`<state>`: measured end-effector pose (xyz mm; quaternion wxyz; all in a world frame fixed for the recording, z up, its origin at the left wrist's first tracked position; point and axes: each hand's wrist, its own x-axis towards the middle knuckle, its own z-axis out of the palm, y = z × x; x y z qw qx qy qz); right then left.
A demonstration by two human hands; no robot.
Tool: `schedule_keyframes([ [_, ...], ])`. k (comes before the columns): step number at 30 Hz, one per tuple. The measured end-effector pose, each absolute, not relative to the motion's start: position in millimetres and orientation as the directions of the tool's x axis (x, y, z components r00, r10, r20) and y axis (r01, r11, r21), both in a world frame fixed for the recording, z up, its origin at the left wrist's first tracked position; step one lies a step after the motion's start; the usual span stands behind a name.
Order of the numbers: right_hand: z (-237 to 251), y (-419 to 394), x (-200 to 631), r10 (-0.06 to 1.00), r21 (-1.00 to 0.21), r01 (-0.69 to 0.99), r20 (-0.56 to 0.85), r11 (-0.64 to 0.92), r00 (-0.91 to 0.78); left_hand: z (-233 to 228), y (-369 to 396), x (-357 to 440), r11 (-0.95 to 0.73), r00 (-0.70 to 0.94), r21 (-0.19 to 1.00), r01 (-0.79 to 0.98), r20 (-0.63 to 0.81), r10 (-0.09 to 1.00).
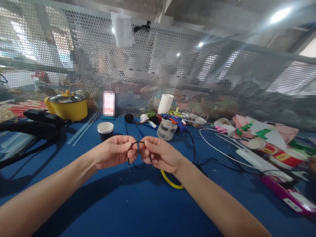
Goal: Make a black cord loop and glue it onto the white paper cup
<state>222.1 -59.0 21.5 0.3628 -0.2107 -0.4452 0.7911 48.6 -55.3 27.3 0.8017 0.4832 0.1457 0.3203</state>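
yellow pot (68, 107), paper cup (105, 130), glue gun (172, 118)

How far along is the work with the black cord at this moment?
Done: nothing finished shows; the black cord arcs between both hands, ends dangling loose. In hand: the left hand and right hand pinch it above the blue table. Left: the yellow ring under the right wrist and the glue gun behind lie untouched.

Black cord (137, 143), yellow ring (170, 182), blue table (138, 204), yellow pot (67, 107) w/ silver lid.
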Motion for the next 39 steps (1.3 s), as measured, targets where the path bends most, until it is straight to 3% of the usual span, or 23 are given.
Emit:
schedule_keyframes([
  [7,24,-54,224,0.892,-0.928,-0.359,0.077,-0.099,-0.446,33,-45,40,0.267,0.642,0.859,-0.436,0.09,0.762],
  [12,24,-51,226,0.906,-0.943,-0.33,0.108,-0.036,-0.409,32,-41,38,0.253,0.609,0.851,-0.461,0.096,0.787],
  [22,26,-55,223,0.89,-0.875,-0.464,0.098,-0.136,-0.446,25,-44,41,0.239,0.64,0.858,-0.455,0.129,0.758],
  [29,26,-54,226,0.904,-0.959,-0.266,0.024,-0.101,-0.428,35,-41,31,0.121,0.687,0.951,-0.284,0.114,0.718],
  [32,25,-56,224,0.893,-0.976,-0.19,-0.006,-0.103,-0.45,37,-44,33,0.139,0.67,0.97,-0.2,0.032,0.741],
  [39,25,-57,223,0.857,-0.936,-0.291,-0.021,-0.198,-0.514,30,-47,40,0.256,0.696,0.946,-0.198,-0.048,0.716],
])
